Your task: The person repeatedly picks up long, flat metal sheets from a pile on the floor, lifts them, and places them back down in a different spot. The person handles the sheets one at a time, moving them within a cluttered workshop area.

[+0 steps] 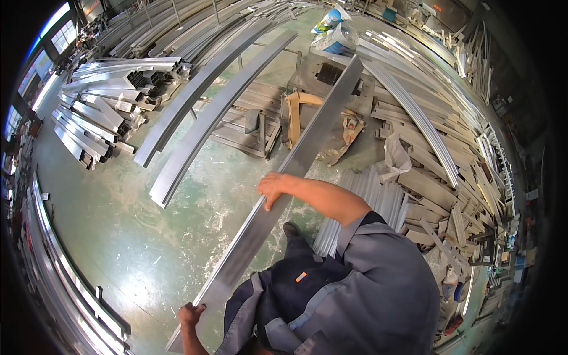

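A long flat grey metal profile [248, 239] runs slantwise past my body, from the lower left up to the far middle. My right hand [274, 187] is closed over its left edge near mid-length, the thumb toward me. Lower down, my left hand [192, 313] grips the same edge close to the near end, its thumb on the broad face. The fingers of both hands are partly hidden. The far end of the profile reaches over a cluttered stand [322, 74].
Two similar profiles [222, 112] rest on a low rack to the left. Stacked box-section tubes [100, 112] lie farther left, and long bars [65, 278] at the near left. Piled strips [426, 154] and a ribbed bundle [367, 192] stand right. Bags [336, 38] sit at the back.
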Demonstrator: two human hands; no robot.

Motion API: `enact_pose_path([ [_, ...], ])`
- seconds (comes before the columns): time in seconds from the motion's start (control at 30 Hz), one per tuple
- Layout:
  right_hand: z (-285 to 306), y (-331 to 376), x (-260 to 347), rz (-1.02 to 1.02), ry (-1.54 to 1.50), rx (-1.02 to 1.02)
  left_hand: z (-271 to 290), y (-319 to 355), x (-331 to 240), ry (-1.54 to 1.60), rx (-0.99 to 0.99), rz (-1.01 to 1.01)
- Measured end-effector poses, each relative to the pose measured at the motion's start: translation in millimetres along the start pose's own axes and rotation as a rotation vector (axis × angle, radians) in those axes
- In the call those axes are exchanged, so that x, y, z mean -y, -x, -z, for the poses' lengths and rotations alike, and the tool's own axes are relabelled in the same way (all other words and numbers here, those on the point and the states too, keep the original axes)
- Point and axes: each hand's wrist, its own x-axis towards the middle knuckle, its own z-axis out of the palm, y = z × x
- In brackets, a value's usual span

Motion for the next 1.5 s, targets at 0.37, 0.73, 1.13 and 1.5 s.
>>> enact_pose_path([
  [0.37,-8,41,-199,-0.357,0.098,0.083,-49,-88,-263,0.386,0.394,-0.101],
  [0.73,-52,69,-387,-1.055,-0.226,-0.668,-20,-312,-681,0.448,0.185,-0.526],
  [1.13,-60,67,-424,-1.095,-0.102,-0.659,-52,-352,-712,0.453,0.208,-0.551],
  [1.5,-142,18,-189,-1.016,-0.168,-0.718,-115,-264,-483,0.379,0.359,-0.472],
])
